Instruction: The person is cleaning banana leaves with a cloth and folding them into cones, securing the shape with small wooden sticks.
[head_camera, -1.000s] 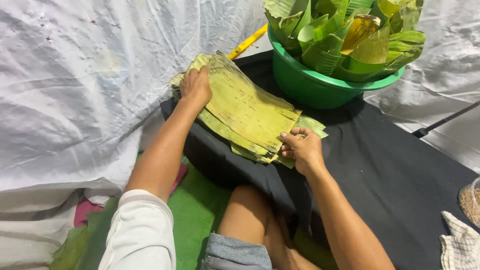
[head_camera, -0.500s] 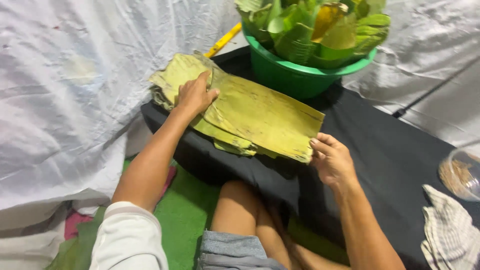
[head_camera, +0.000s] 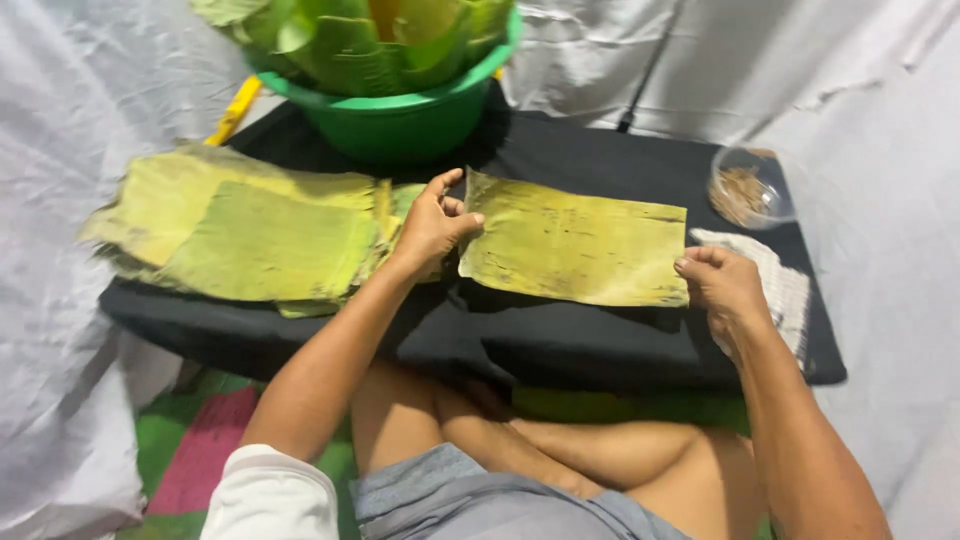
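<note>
A single yellow-green banana leaf sheet (head_camera: 575, 240) is stretched flat over the black cloth-covered low table (head_camera: 560, 340). My left hand (head_camera: 432, 225) pinches its left edge and my right hand (head_camera: 722, 283) grips its lower right corner. To the left lies a stack of similar leaf sheets (head_camera: 240, 230), right beside my left wrist.
A green basin (head_camera: 400, 115) full of rolled green leaves stands at the table's far edge. A clear bowl with brown bits (head_camera: 750, 188) and a white checked cloth (head_camera: 785, 285) lie at the right. A yellow stick (head_camera: 235, 112) pokes out behind the stack. White sheeting surrounds the table.
Both hands have lifted one leaf sheet off the stack and carried it to the right, spreading it on the black cloth. The view has shifted right, so the stack now lies at left.
</note>
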